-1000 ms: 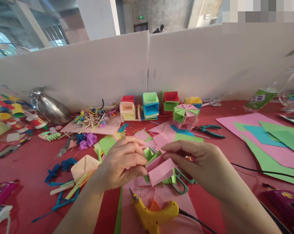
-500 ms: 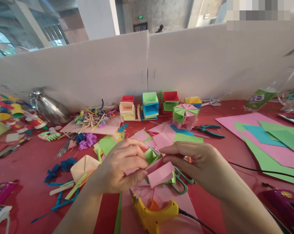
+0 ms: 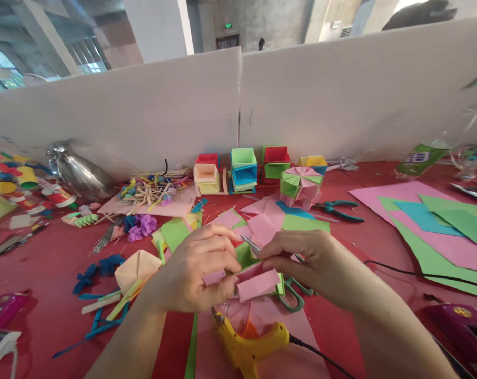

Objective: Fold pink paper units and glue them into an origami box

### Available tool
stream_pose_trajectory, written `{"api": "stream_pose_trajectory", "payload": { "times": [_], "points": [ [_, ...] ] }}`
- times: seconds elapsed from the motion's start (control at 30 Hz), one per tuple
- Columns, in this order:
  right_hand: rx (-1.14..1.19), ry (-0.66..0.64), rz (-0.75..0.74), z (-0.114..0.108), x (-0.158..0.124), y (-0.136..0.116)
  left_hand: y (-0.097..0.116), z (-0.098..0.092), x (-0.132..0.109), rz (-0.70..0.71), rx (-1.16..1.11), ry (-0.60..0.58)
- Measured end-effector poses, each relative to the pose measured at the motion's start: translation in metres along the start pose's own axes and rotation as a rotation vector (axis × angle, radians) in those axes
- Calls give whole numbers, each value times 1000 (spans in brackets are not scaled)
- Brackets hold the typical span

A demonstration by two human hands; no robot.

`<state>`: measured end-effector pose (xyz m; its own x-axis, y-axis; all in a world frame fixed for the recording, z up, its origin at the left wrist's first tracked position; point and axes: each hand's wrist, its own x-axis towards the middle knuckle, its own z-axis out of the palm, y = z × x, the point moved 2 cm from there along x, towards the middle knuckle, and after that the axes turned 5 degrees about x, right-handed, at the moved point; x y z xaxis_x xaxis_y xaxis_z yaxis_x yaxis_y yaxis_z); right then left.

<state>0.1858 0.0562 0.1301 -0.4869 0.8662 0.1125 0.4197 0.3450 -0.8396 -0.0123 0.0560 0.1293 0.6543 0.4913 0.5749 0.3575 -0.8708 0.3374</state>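
Between my hands is a small folded pink paper box (image 3: 258, 285), its front wall facing me. My left hand (image 3: 202, 268) pinches its left end with thumb and fingers. The thumb and forefinger of my right hand (image 3: 307, 258) close on its right rear edge. Green folded paper (image 3: 245, 255) sits right behind the pink wall; whether the two are joined I cannot tell. Green-handled scissors (image 3: 296, 295) lie under and beside the box, their blades partly hidden. A yellow hot glue gun (image 3: 250, 345) rests on pink paper just in front of the box.
Folded paper boxes (image 3: 244, 171) and a pink-green paper wheel (image 3: 300, 184) stand at the back. Pliers (image 3: 341, 210) and coloured sheets (image 3: 439, 221) lie to the right. A steel jug (image 3: 80, 171), paper flowers (image 3: 142, 228) and a peach paper piece (image 3: 138, 271) are on the left.
My right hand has shifted slightly, its fingers now more curled at the box's rear edge. The pink box has tipped a little, so its front wall looks lower. My left hand stays nearly still.
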Motion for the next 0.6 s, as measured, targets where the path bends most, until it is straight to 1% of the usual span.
{"api": "stream_pose_trajectory", "payload": {
  "times": [0.17,0.33,0.5,0.6],
  "points": [
    [-61,69,-79,0,2,-4,-3,-1,-2,-38,-6,-1],
    [-112,101,-178,1,3,-9,-3,-1,-2,-89,119,19],
    [-218,81,-223,5,5,-9,2,-1,-2,-106,211,-25],
    [-297,54,-241,10,6,-9,3,0,-3,-116,223,-103]
  ]
}}
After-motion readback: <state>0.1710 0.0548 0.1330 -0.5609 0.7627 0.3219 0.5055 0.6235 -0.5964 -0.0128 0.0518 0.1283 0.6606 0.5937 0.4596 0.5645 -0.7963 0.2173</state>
